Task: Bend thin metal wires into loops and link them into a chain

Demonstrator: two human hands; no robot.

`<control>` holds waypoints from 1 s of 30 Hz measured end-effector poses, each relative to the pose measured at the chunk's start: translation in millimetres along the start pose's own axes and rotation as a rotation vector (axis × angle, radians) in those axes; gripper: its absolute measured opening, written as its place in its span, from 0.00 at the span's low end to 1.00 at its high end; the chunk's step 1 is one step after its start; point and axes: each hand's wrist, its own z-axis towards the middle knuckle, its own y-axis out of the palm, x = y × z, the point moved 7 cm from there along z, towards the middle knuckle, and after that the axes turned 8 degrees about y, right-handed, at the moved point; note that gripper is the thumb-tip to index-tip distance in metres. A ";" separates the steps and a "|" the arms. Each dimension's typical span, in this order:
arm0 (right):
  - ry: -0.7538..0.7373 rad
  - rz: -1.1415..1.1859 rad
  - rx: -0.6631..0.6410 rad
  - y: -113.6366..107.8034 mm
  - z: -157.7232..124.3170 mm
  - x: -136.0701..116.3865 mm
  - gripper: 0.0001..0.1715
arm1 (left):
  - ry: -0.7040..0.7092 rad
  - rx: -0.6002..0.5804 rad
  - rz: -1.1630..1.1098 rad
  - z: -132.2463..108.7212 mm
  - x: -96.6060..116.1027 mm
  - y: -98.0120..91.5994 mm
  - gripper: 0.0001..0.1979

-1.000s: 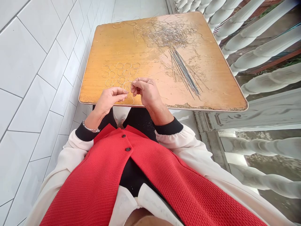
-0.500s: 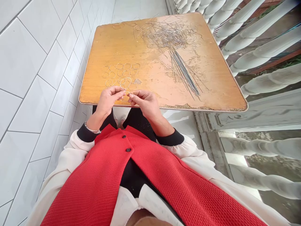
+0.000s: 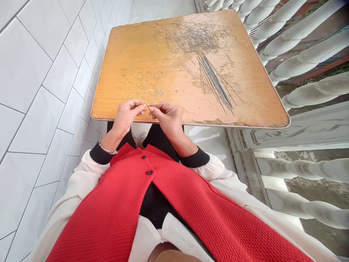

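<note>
Left hand and right hand each have a fingertip grip pinched shut on one thin wire, over the near edge of the surface, close together, probably for control. Some loops lie in rows just beyond; straight wires and a tangle sit farther back.
</note>
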 end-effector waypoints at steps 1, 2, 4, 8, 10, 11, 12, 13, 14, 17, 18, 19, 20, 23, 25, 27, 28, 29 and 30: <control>-0.006 0.011 0.010 0.5 0.4 -0.5 0.19 | 0.001 0.004 -0.005 -0.5 -0.2 0.4 0.10; -0.012 0.029 0.016 1.1 1.1 -1.0 0.18 | 0.000 0.008 -0.011 -1.1 -0.4 0.7 0.11; -0.025 0.067 0.011 2.7 3.1 -1.8 0.18 | -0.013 0.010 -0.020 -2.3 -0.6 0.9 0.11; 0.000 0.102 -0.044 5.6 7.3 1.4 0.20 | -0.042 0.021 -0.010 -3.0 -1.1 -1.8 0.11; 0.041 0.115 -0.088 7.4 7.8 5.2 0.22 | -0.036 0.039 0.003 -2.2 -1.2 -4.5 0.10; 0.059 0.115 -0.109 8.4 7.5 6.9 0.23 | -0.028 0.046 0.008 -1.7 -1.4 -5.6 0.10; 0.069 0.105 -0.125 9.2 6.8 8.2 0.23 | -0.020 0.050 0.011 -1.4 -1.8 -6.3 0.09; 0.070 0.083 -0.128 9.6 5.9 8.9 0.24 | -0.014 0.052 0.013 -1.4 -2.4 -6.6 0.08; 0.058 0.053 -0.116 9.0 5.0 8.7 0.24 | -0.010 0.051 0.012 -1.6 -3.2 -6.6 0.07; -0.043 -0.085 -0.040 6.7 1.4 2.1 0.20 | 0.002 0.041 0.001 -3.1 -5.0 -4.9 0.06; -0.090 -0.136 -0.022 6.9 -0.2 -1.5 0.18 | 0.006 0.034 -0.003 -3.8 -5.2 -3.9 0.05; -0.135 -0.182 -0.010 7.6 -1.8 -5.2 0.16 | 0.008 0.034 -0.005 -4.4 -5.2 -3.3 0.05; -0.173 -0.220 -0.002 8.4 -3.2 -8.5 0.14 | 0.004 0.041 -0.004 -5.0 -5.3 -3.3 0.05; -0.215 -0.280 0.027 8.1 -5.8 -13.5 0.12 | -0.024 0.089 0.011 -6.3 -5.0 -5.8 0.07; -0.213 -0.293 0.045 6.7 -6.4 -14.3 0.11 | -0.048 0.086 0.024 -6.4 -4.8 -5.8 0.09; -0.218 -0.296 0.048 5.9 -7.0 -14.7 0.10 | -0.065 0.063 0.020 -5.7 -4.5 -4.8 0.10; -0.222 -0.294 0.046 5.7 -7.2 -14.7 0.10 | -0.073 0.057 0.016 -5.2 -4.4 -4.6 0.11; -0.225 -0.291 0.044 5.6 -7.3 -14.5 0.10 | -0.079 0.057 0.011 -4.8 -4.4 -4.9 0.11; -0.225 -0.288 0.042 5.5 -7.3 -13.8 0.10 | -0.083 0.063 0.008 -4.3 -4.4 -5.4 0.11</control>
